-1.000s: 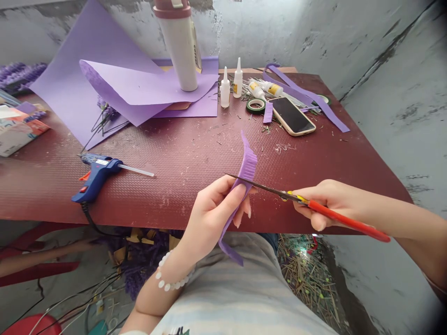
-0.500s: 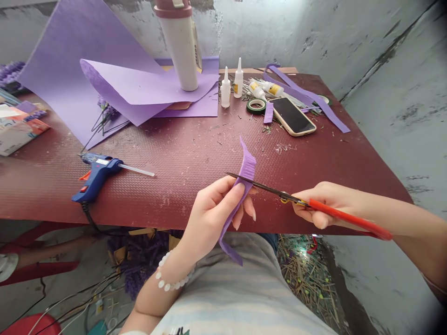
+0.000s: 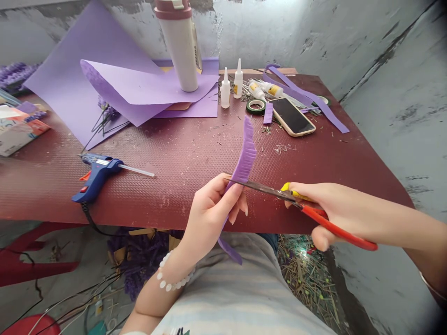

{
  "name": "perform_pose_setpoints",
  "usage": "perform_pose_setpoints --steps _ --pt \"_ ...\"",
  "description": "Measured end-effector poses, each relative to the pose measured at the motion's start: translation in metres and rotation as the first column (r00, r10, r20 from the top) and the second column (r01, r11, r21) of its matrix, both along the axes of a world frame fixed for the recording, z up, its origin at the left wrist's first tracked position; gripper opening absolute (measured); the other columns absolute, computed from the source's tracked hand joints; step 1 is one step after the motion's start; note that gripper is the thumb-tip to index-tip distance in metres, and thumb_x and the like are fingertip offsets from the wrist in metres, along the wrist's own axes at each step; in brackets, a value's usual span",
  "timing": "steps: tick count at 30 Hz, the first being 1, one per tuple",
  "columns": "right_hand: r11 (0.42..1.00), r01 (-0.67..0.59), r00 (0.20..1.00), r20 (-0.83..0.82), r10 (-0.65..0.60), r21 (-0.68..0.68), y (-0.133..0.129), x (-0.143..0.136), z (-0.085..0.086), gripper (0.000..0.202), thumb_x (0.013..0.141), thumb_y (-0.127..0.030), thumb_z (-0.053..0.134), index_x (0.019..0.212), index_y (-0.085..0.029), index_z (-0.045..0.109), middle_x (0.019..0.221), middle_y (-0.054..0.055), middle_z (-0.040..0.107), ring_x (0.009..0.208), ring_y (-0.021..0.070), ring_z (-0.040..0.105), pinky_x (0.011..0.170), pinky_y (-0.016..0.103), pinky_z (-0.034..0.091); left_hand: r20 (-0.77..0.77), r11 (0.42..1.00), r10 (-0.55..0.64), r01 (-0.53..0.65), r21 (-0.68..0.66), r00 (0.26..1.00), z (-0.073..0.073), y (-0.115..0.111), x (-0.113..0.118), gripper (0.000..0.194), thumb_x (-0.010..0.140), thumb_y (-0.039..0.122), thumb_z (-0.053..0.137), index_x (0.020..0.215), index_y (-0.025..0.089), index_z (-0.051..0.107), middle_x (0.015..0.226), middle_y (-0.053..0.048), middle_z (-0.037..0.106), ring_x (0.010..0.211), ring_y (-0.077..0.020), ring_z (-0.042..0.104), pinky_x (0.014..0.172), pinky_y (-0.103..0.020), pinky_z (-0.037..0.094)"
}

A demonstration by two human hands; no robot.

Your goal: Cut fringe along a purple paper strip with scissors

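Between the thumb and fingers of my left hand (image 3: 213, 209) is a purple felt-like strip (image 3: 245, 158). Its upper part stands up from the grip, with a row of fine cuts along the right side; its lower end hangs by my lap. My right hand (image 3: 328, 209) is closed around the scissors (image 3: 335, 226), which have red and yellow handles. The dark blades lie across the strip just above my left thumb, and their tips reach my left fingers.
A blue glue gun (image 3: 98, 174) lies at the left. Behind are purple sheets (image 3: 139, 86), a tumbler (image 3: 179, 51), small glue bottles (image 3: 225, 90), green tape (image 3: 256, 107), a phone (image 3: 292, 116) and purple strips (image 3: 324, 109). Stem scraps (image 3: 310, 284) litter the floor.
The strip's upper end stands higher and straighter. My right hand has turned, and the yellow handle shows more. A purple sheet at the back left has sunk lower. Another person's arm has left the lower left.
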State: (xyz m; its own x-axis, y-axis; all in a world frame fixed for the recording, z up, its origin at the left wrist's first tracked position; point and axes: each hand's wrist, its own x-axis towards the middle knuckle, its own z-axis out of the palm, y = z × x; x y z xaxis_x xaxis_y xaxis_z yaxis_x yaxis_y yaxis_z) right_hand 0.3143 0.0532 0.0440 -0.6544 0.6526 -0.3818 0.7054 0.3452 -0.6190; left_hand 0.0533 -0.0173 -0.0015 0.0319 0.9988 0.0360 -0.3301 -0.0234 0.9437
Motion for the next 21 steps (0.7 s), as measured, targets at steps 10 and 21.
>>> perform_pose_setpoints --steps 10,21 --pt "0.923 0.004 0.990 0.130 -0.058 0.384 -0.009 -0.015 -0.006 0.053 0.069 -0.060 0.086 0.098 -0.027 0.056 0.092 0.002 0.066 0.064 0.0247 0.063 0.054 0.033 0.045 -0.056 1.000 0.003 -0.002 0.017 0.998 0.001 0.000 0.003 0.021 0.105 0.028 0.064 0.087 0.018 0.063 0.070 0.004 0.070 0.050 -0.0038 0.052 0.052 -0.017 0.040" --pt "0.927 0.026 0.998 0.041 -0.044 0.375 -0.013 -0.018 -0.006 0.055 0.085 -0.072 0.070 0.073 -0.029 0.037 0.059 -0.008 0.053 0.045 0.0147 0.043 0.046 0.029 0.034 -0.087 0.999 0.008 -0.005 0.033 0.996 -0.001 0.001 0.002 0.020 0.105 0.027 0.064 0.087 0.017 0.063 0.068 0.004 0.067 0.049 -0.0036 0.049 0.050 -0.017 0.038"
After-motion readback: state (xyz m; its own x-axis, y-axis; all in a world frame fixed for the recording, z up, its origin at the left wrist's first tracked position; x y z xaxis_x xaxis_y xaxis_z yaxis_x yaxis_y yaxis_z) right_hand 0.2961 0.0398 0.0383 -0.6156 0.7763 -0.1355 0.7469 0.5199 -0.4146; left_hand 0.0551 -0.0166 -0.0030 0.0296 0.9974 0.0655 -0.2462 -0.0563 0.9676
